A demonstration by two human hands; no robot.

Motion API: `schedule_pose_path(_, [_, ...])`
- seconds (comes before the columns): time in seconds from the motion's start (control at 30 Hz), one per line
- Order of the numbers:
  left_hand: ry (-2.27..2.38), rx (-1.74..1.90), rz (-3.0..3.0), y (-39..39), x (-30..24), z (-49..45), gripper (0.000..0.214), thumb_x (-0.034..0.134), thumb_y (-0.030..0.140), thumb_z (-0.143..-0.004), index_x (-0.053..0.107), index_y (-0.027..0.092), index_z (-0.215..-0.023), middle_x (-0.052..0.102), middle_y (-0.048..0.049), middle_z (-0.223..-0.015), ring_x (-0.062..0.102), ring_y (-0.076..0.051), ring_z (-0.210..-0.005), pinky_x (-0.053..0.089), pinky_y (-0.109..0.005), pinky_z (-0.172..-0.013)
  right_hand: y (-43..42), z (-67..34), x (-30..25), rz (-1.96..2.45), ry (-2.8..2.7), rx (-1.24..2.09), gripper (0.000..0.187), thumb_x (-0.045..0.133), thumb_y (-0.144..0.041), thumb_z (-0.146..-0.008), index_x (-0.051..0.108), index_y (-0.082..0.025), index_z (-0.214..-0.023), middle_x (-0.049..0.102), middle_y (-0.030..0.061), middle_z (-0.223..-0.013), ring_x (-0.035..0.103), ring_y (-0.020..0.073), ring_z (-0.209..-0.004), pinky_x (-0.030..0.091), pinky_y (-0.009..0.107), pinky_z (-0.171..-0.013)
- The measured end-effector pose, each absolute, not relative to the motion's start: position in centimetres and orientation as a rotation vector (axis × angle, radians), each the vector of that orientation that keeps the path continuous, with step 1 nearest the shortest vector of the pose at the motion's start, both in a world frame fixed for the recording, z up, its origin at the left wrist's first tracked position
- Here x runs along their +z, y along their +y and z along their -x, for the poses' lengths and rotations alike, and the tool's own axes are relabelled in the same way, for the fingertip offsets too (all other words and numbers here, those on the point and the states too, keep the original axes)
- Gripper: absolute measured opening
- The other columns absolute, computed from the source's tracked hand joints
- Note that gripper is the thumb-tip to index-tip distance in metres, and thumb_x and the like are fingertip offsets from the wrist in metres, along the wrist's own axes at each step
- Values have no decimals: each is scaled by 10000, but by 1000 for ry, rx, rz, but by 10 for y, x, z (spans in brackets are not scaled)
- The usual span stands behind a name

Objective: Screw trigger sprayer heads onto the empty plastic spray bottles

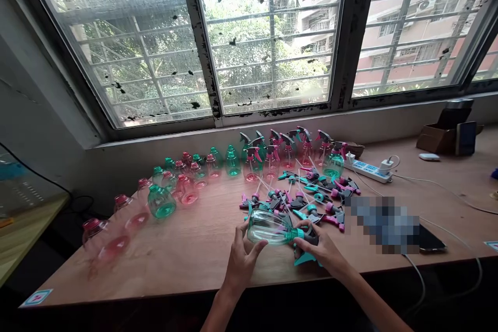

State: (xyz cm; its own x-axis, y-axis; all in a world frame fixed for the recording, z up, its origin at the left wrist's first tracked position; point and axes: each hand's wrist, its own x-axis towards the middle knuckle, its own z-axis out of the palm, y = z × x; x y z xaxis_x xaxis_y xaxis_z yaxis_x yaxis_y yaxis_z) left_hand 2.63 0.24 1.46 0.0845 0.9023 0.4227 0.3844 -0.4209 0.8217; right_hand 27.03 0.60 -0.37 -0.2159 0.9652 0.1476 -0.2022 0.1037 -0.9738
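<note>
A clear green spray bottle [268, 226] lies sideways in the air above the table's front edge, its base to the left. My left hand [241, 254] is wrapped around the base end. At the neck, my right hand [321, 249] grips the black and teal spray head [307, 236], which sits against the bottle's mouth; how far it is screwed on I cannot tell. Its teal trigger [305, 258] points down toward me. Just behind my hands lies a pile of loose spray heads [299, 199], pink-black and teal-black, with thin white tubes.
Green and pink bottles without heads [161, 201] stand in a curved row on the left. Bottles with spray heads [288, 155] stand by the window. A power strip [369, 170], a phone [431, 238] and cables lie on the right.
</note>
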Motion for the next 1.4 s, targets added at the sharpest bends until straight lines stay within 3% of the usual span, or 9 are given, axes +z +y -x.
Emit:
schedule_pose_path(0.13, [1220, 1366, -1855, 6, 17, -27, 454, 659, 391, -904, 527, 279, -1324, 551, -85, -1445, 450, -286, -1408, 316, -487, -1189, 6, -271, -3, 862, -1270, 1351, 424, 760, -491, -814, 520, -225, -1040, 738, -8, -652, 710, 207, -572, 559, 308, -566])
schedule_pose_path(0.3, [1217, 1349, -1818, 4, 18, -27, 596, 780, 423, -797, 536, 257, -1315, 663, -97, -1301, 576, -316, -1289, 394, -499, -1133, 5, -271, -1, 873, -1289, 1337, 398, 783, -451, -807, 537, -237, -1036, 718, -27, -656, 709, 204, -601, 563, 309, -601])
schedule_pose_path(0.43, [1220, 1370, -1769, 4, 17, -26, 404, 665, 449, -893, 589, 234, -1226, 701, -113, -1251, 658, -307, -1182, 454, -491, -1077, 5, -272, -2, 868, -1303, 1333, 396, 809, -415, -792, 546, -240, -1032, 712, -29, -703, 709, 205, -628, 563, 309, -600])
schedule_pose_path(0.63, [1154, 1417, -1782, 10, 14, -23, 453, 703, 404, -870, 589, 289, -1293, 578, -67, -1440, 456, -280, -1413, 338, -466, -1186, 7, -271, -5, 846, -1267, 1359, 391, 736, -490, -842, 521, -230, -1039, 719, -17, -652, 698, 199, -592, 567, 316, -588])
schedule_pose_path(0.77, [1161, 1409, -1756, 9, 12, -23, 582, 813, 399, -771, 579, 281, -1291, 644, -79, -1344, 530, -310, -1344, 372, -491, -1159, 6, -271, -4, 838, -1276, 1377, 401, 790, -451, -804, 534, -232, -1022, 715, -22, -678, 694, 191, -591, 560, 298, -567])
schedule_pose_path(0.9, [1146, 1410, -1727, 9, 13, -23, 477, 728, 458, -842, 599, 245, -1249, 679, -112, -1289, 594, -319, -1273, 421, -504, -1115, 5, -271, -3, 837, -1286, 1378, 389, 804, -425, -800, 550, -234, -1024, 714, -26, -665, 698, 194, -608, 559, 289, -577])
schedule_pose_path(1.1, [1100, 1439, -1752, 12, 14, -23, 452, 699, 381, -880, 583, 288, -1307, 505, -80, -1502, 422, -295, -1432, 400, -451, -1142, 7, -271, -6, 844, -1249, 1386, 423, 768, -512, -804, 545, -230, -1026, 730, -4, -712, 708, 208, -590, 576, 316, -572])
schedule_pose_path(1.23, [1099, 1419, -1750, 9, 13, -23, 585, 810, 350, -784, 568, 296, -1313, 561, -86, -1445, 527, -320, -1341, 436, -458, -1102, 9, -271, -8, 848, -1255, 1384, 421, 800, -478, -786, 555, -232, -1024, 722, -12, -720, 711, 208, -605, 568, 306, -573])
schedule_pose_path(1.4, [1076, 1427, -1753, 9, 13, -23, 457, 742, 383, -847, 600, 288, -1271, 524, -92, -1486, 495, -323, -1371, 413, -465, -1121, 8, -271, -9, 832, -1266, 1389, 383, 799, -422, -811, 554, -226, -1030, 717, -16, -650, 696, 198, -600, 559, 294, -576])
